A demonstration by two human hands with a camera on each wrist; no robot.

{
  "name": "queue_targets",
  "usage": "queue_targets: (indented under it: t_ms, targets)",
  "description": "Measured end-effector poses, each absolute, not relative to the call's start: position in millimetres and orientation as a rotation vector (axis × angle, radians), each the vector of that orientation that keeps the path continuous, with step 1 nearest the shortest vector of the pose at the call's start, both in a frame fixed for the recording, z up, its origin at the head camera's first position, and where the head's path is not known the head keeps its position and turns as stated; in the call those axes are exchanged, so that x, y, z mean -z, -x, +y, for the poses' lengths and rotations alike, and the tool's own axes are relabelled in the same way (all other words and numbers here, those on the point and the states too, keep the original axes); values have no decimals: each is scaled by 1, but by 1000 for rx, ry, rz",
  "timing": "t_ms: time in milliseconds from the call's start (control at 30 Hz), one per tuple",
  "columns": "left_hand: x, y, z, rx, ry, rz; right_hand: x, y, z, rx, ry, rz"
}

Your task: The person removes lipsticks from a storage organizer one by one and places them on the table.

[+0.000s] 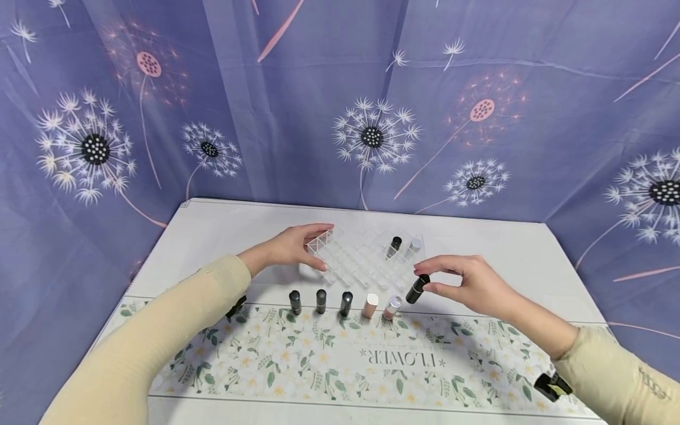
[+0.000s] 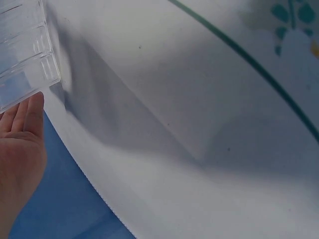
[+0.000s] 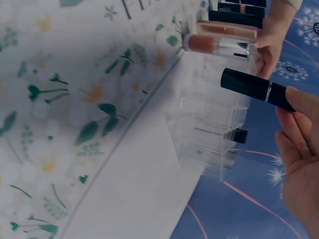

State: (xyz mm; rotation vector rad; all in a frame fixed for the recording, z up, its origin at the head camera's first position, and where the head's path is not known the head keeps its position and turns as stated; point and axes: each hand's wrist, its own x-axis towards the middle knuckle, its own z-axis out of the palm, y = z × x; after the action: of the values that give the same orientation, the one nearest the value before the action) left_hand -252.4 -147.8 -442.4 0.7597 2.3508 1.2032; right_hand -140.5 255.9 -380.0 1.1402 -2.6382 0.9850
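Note:
A clear plastic lipstick organizer (image 1: 353, 260) with rows of slanted compartments stands on the table. At its left end, my left hand (image 1: 291, 245) grips it, thumb at the front and fingers at the back; the left wrist view shows fingers (image 2: 34, 114) against its wall. Between thumb and fingertips, my right hand (image 1: 473, 283) pinches a black lipstick (image 3: 249, 87) with a silver band. That lipstick is tilted, off the table, in front of the organizer's right end. A black lipstick (image 1: 395, 247) and a pale silvery one (image 1: 414, 248) occupy compartments at the organizer's right back.
Along the organizer's front runs a row of upright lipsticks: three black ones, including the leftmost (image 1: 295, 302), a pinkish one (image 1: 370, 306) and a clear-capped one (image 1: 392, 307). A floral mat strip (image 1: 297, 378) crosses the white table (image 1: 234, 221). Blue dandelion curtains (image 1: 297, 118) surround it.

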Motion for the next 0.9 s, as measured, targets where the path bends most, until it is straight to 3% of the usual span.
queue_targets:
  t_ms: [900]
  targets:
    - [440,252,-149,-1178,-765,2350,418,121,258,-927,-1156,-2673]
